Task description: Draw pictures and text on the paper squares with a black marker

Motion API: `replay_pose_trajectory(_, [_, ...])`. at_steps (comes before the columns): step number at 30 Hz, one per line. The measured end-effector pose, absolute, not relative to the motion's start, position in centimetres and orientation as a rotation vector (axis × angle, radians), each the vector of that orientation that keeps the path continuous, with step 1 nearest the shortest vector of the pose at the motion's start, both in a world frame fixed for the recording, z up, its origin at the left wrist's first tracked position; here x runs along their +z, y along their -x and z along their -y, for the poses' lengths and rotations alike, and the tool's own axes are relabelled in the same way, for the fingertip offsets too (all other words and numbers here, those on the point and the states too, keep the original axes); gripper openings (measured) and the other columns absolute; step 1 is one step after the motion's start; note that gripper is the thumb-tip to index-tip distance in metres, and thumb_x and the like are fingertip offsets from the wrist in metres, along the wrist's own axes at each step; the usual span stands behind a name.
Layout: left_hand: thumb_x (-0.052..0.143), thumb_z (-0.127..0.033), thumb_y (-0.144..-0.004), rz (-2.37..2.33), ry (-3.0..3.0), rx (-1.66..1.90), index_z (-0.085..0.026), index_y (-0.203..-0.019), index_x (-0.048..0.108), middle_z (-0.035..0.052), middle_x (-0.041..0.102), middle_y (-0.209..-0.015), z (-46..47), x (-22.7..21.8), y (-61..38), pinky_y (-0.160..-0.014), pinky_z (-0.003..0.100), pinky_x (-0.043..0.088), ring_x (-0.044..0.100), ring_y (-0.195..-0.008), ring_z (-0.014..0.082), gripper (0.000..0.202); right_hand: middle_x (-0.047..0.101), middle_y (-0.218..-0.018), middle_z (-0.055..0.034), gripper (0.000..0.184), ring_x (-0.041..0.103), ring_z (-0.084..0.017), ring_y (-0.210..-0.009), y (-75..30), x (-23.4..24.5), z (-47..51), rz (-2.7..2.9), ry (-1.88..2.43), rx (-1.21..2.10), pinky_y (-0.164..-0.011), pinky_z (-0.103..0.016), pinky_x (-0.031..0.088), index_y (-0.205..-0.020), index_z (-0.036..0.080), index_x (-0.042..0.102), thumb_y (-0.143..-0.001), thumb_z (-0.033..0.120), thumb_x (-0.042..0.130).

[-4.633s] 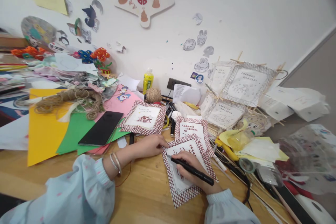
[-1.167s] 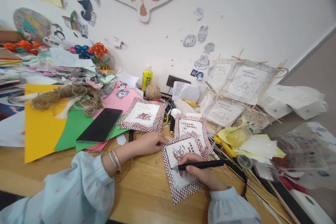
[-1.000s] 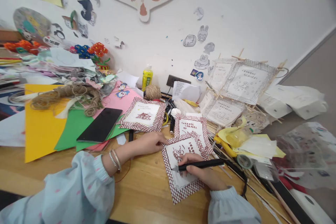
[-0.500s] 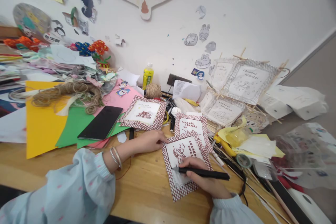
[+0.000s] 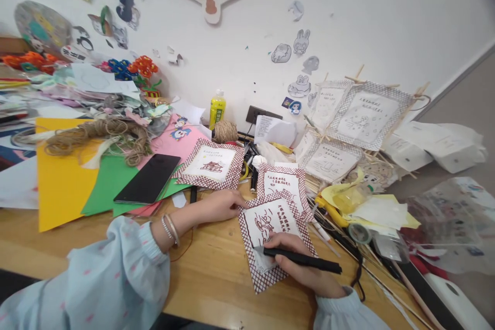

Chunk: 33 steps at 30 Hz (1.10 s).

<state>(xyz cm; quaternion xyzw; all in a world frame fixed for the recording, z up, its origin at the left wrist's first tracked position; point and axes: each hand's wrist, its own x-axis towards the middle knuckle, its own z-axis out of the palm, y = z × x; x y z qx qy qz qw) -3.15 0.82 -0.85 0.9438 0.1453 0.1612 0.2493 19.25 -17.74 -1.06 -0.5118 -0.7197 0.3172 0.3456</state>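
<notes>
A paper card (image 5: 255, 278) with a dark red lattice border, line drawing and written characters lies tilted on the wooden table. My right hand (image 5: 297, 263) is closed round a black marker pen (image 5: 309, 259), whose grey tip meets the card's white panel near its left border. Part of the card is hidden beneath that hand. My left hand (image 5: 222, 205) lies on the table with its fingertips at the card's upper left edge, holding nothing; its fingers are loosely stretched. Two similar cards lie beyond: one (image 5: 280, 180) partly under this card, another (image 5: 212, 166) showing a red pavilion.
A black phone (image 5: 149, 178) rests on coloured paper (image 5: 65, 180) at left, beside a hank of twine (image 5: 100, 136). At the back stand a yellow-green bottle (image 5: 217, 108) and a paper lantern frame (image 5: 363, 118). A yellow glue gun (image 5: 332, 211), tape and sticks crowd the right.
The pen's rear end has dipped slightly to the right, and my right hand has shifted a little. My left hand stays at the card's edge. The whole view has tilted slightly.
</notes>
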Motion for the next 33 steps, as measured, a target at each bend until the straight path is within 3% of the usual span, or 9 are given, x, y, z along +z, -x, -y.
replay_pose_trajectory(24, [0.055,-0.004,-0.079,-0.366,-2.574,0.434,-0.025,-0.104,0.072,0.0014,0.074,-0.102,-0.7,-0.5,3.2,-0.082,0.026,0.047,0.066,-0.091,0.0173,0.037,0.068,-0.088,-0.0053,0.028,0.063,-0.022,-0.084,-19.1,-0.1,17.1,1.82,1.304,1.003,-0.081,-0.038,0.051,-0.091,0.021,0.066,-0.087,0.047,0.057])
replay_pose_trajectory(33, [0.055,-0.002,-0.078,-0.367,-2.585,0.441,-0.026,-0.106,0.072,-0.0003,0.074,-0.1,-1.1,-1.2,3.1,-0.082,0.024,0.045,0.065,-0.091,0.0169,0.041,0.066,-0.086,-0.0051,0.028,0.062,-0.022,-0.084,-19.1,0.1,17.2,1.745,1.295,1.09,-0.083,-0.038,0.049,-0.088,0.02,0.067,-0.086,0.047,0.059])
